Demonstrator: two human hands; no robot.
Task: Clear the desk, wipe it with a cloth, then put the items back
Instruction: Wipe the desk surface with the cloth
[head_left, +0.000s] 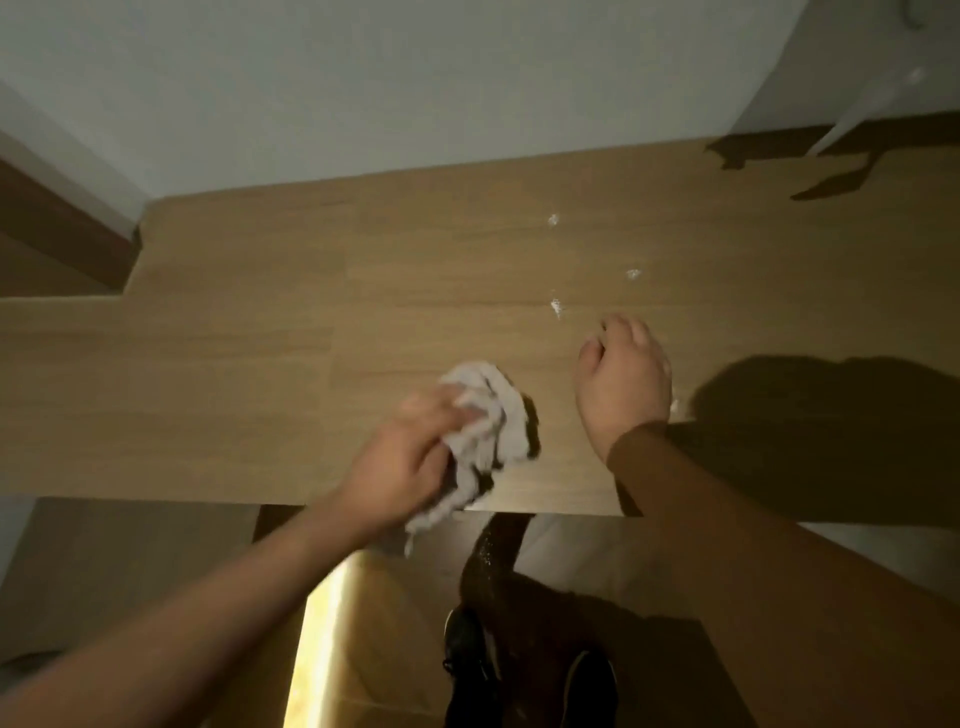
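Our left hand (410, 457) grips the crumpled grey cloth (483, 421) at the light wooden desk's (208, 364) near edge, right hand (621, 382) loosely curled, empty; white crumbs (556, 306) beyond could scatter floorward.

Left hand (402, 457) clenched, right hand (623, 382) loosely curled
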